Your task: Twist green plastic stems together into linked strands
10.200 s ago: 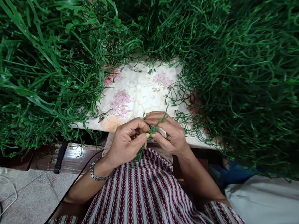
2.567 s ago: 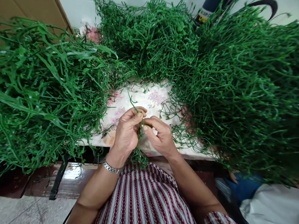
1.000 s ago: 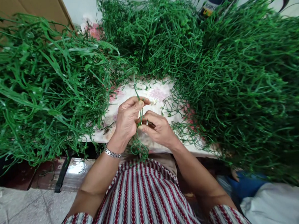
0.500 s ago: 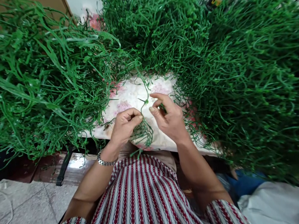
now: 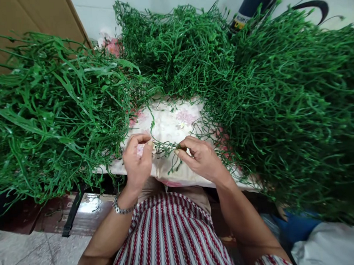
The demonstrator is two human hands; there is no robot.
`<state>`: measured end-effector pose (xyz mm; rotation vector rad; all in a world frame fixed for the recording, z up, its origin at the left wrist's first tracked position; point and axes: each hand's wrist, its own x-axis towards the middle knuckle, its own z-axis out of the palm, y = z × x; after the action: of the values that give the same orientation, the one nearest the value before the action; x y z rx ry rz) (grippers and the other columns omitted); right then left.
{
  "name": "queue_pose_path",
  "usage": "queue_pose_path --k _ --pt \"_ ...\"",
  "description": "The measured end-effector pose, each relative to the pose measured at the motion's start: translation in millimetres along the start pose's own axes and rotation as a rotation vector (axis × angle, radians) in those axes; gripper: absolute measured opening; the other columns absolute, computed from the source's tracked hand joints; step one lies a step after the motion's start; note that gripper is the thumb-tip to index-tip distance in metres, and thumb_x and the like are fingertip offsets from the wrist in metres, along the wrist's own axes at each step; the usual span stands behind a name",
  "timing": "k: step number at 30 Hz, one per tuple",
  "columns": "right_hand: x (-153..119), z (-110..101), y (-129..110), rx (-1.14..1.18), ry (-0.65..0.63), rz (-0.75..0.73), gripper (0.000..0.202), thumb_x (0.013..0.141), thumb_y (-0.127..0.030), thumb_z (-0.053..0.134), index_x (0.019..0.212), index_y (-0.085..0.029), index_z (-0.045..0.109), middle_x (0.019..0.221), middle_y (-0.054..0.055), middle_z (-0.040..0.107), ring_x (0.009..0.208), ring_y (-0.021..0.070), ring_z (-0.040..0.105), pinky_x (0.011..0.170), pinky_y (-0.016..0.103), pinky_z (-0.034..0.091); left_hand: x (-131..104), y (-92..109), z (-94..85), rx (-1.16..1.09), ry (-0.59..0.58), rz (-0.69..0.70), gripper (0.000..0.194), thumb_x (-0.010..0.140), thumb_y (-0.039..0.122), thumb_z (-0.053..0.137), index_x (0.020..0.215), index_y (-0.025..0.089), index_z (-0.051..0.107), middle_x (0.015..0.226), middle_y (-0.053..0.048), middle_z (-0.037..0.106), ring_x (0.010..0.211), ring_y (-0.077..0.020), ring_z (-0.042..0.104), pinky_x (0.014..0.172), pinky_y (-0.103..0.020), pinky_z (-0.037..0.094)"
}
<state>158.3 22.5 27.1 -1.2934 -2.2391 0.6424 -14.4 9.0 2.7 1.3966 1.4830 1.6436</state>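
Observation:
A thin bunch of green artificial plant stems [image 5: 166, 146] stretches between my two hands, low over a cloth-covered surface. Thumb and forefinger of my right hand [image 5: 201, 157] pinch its right end. My left hand [image 5: 138, 161] is at the left end, its thumb and forefinger tips brought close together against a stem; their exact contact is too small to see well. One loose stem [image 5: 152, 120] rises from beside the left fingertips, and a few ends dangle below the bunch.
Large heaps of green artificial stems lie at the left [image 5: 59, 115], back [image 5: 178, 48] and right [image 5: 284, 114]. Under them is a white floral cloth [image 5: 171, 119]. A cardboard sheet [image 5: 38, 17] stands at the back left, and a dark bottle [image 5: 254, 3] at the back right.
The bunch has swung from hanging below my left hand to lying sideways between both hands. My right hand has moved down and closed on it; my left has shifted left. The view has tilted up.

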Motion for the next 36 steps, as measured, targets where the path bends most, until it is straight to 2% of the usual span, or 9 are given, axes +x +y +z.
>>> queue_pose_path --k 2,5,7,9,13,18,24,30,36 --pt "1 -3 -1 -0.099 -0.028 -0.013 0.017 0.086 -0.027 0.049 0.074 -0.016 0.051 0.071 0.000 0.051 0.064 0.0108 0.048 0.060 0.023 0.034 2 9 -5.5 0.251 0.004 0.281 0.011 0.076 0.015 0.057 0.087 0.015 0.060 0.088 -0.006 0.057 0.089 -0.0175 0.053 0.083 -0.031 0.042" --pt "3 -4 -4 -0.210 -0.036 -0.060 0.015 0.087 -0.027 0.048 0.077 -0.017 0.053 0.074 0.001 0.053 0.065 0.0120 0.050 0.059 0.024 0.035 10 17 -5.4 0.407 -0.293 0.542 0.016 0.078 0.012 0.051 0.091 0.015 0.059 0.090 -0.008 0.060 0.093 -0.0203 0.053 0.086 -0.035 0.041" --pt "4 -3 -5 -0.228 -0.013 -0.097 0.015 0.087 -0.027 0.047 0.079 -0.017 0.055 0.076 0.002 0.055 0.066 0.0124 0.052 0.060 0.024 0.037 15 15 -2.1 0.442 -0.528 0.535 0.016 0.079 0.010 0.046 0.086 0.015 0.060 0.082 -0.006 0.062 0.084 -0.0193 0.055 0.081 -0.034 0.042" --pt "3 -2 -5 -0.210 0.027 -0.111 0.016 0.088 -0.030 0.047 0.088 -0.017 0.057 0.080 0.003 0.058 0.070 0.0133 0.055 0.062 0.024 0.039 18 11 0.2 0.420 -0.602 0.434 0.016 0.080 0.010 0.045 0.080 0.016 0.060 0.073 -0.004 0.060 0.074 -0.0167 0.055 0.072 -0.030 0.043" --pt "-3 3 7 -0.196 0.095 -0.084 0.032 0.086 -0.038 0.050 0.107 -0.015 0.054 0.086 0.006 0.060 0.078 0.0166 0.058 0.068 0.027 0.045 20 4 -1.8 0.264 -0.438 0.255 0.013 0.079 0.012 0.047 0.075 0.016 0.059 0.070 -0.002 0.057 0.068 -0.0133 0.054 0.065 -0.025 0.041" --pt "-12 2 24 -0.184 0.253 -0.032 0.026 0.085 -0.028 0.051 0.107 -0.015 0.055 0.093 0.010 0.060 0.084 0.0192 0.059 0.068 0.030 0.047 21 6 -5.6 0.111 -0.335 0.159 0.011 0.076 0.010 0.051 0.075 0.017 0.060 0.072 -0.001 0.055 0.071 -0.0129 0.053 0.065 -0.024 0.039" --pt "-20 -24 -12 -0.100 0.668 -0.203 0.034 0.078 -0.017 0.058 0.111 -0.023 0.055 0.089 0.006 0.061 0.078 0.0182 0.057 0.055 0.029 0.045 20 15 -0.9 0.109 -0.329 0.122 0.012 0.074 0.008 0.051 0.072 0.018 0.059 0.071 0.000 0.052 0.069 -0.0125 0.050 0.063 -0.023 0.038" --pt "-8 -1 -21 -0.125 0.362 -0.301 0.028 0.079 -0.022 0.059 0.106 -0.017 0.055 0.093 0.008 0.060 0.085 0.0183 0.057 0.068 0.030 0.050 13 24 4.9 0.102 -0.327 0.090 0.014 0.071 0.004 0.050 0.067 0.016 0.054 0.075 -0.001 0.052 0.075 -0.0124 0.051 0.068 -0.023 0.039" --pt "0 9 -7 0.060 0.289 -0.188 0.019 0.082 -0.019 0.054 0.100 -0.016 0.056 0.080 0.004 0.057 0.077 0.0142 0.056 0.067 0.027 0.048 10 22 -1.1 -0.016 -0.443 -0.129 0.010 0.075 0.011 0.049 0.069 0.017 0.055 0.062 0.003 0.052 0.057 -0.0093 0.046 0.054 -0.019 0.036"
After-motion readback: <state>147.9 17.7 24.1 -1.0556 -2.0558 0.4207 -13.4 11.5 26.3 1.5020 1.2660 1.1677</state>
